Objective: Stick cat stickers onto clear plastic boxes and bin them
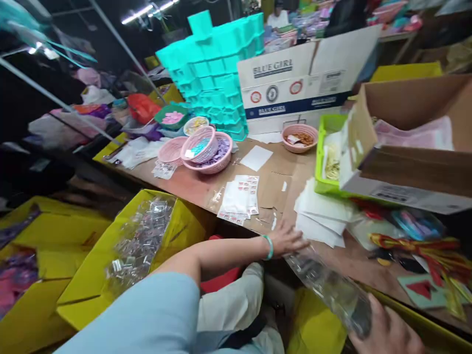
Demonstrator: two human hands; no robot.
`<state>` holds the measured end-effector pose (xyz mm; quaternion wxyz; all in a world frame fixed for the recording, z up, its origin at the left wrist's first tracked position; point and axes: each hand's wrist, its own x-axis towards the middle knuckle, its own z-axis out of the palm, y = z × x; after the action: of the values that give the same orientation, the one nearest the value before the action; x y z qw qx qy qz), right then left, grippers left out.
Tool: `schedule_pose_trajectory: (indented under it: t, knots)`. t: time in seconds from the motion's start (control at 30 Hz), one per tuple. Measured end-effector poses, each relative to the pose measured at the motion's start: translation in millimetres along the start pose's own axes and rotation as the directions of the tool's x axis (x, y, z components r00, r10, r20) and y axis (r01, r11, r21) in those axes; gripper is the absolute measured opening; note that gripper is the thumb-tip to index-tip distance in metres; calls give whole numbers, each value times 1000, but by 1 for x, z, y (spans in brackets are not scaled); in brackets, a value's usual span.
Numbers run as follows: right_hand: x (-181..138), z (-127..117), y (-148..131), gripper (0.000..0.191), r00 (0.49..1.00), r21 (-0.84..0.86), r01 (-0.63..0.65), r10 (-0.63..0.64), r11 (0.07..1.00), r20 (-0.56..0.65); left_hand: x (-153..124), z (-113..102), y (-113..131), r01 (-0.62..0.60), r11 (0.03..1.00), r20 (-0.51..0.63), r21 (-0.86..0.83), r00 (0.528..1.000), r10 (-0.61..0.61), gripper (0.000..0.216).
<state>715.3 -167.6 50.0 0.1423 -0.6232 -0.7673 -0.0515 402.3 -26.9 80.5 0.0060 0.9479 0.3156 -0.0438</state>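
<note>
A long clear plastic bag (324, 280) stretches slantwise at the table's front edge, smeared by motion, with something dark in its lower end. My right hand (387, 327) grips that lower end at the bottom right. At the upper end, my left hand (289, 239) lies with its fingers stretched out, touching or just over the plastic; I cannot tell which. A green band (270, 247) circles my left wrist. Close to the left hand are white paper sheets (324, 211) and printed cards (239, 199) on the cardboard-covered table (206, 189).
Pink baskets (210, 167) of small pieces stand at the back left, another pink basket (300, 137) farther right. An open carton (409, 162) and a lime-green tray (320, 182) occupy the right. Turquoise trays (217, 73) are stacked behind. A yellow box (191, 216) of clear packs sits left.
</note>
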Motion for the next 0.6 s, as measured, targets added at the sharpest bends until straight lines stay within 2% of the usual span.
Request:
schedule_pose_trajectory:
  t: [0.07, 0.1, 0.17, 0.23, 0.3, 0.43, 0.53, 0.6]
  knots:
    - [70, 9, -59, 83, 989, -40, 144, -142, 989, 47, -61, -12, -57, 167, 984, 92, -69, 983, -160, 82]
    - [105, 16, -92, 80, 978, -25, 195, -192, 981, 79, -93, -17, -87, 273, 958, 129, -84, 957, -261, 90]
    - [172, 34, -166, 78, 954, 24, 252, -252, 968, 163, -159, -24, -145, 443, 892, 203, -85, 885, -420, 104]
    - [231, 55, -245, 78, 922, 78, 271, -282, 959, 266, -222, -23, -201, 583, 809, 227, -73, 800, -555, 102]
    - [278, 80, -322, 84, 874, 142, 307, -338, 941, 350, -279, -13, -253, 688, 723, 248, -65, 712, -656, 100]
    - [339, 132, -448, 88, 809, 242, 324, -400, 915, 430, -366, 29, -336, 796, 603, 271, -59, 594, -758, 105]
    - [364, 166, -517, 92, 806, 250, 306, -390, 919, 446, -406, 61, -384, 851, 518, 280, -86, 519, -807, 100]
    - [375, 182, -551, 97, 814, 240, 283, -365, 929, 453, -422, 78, -413, 883, 454, 261, -119, 469, -844, 96]
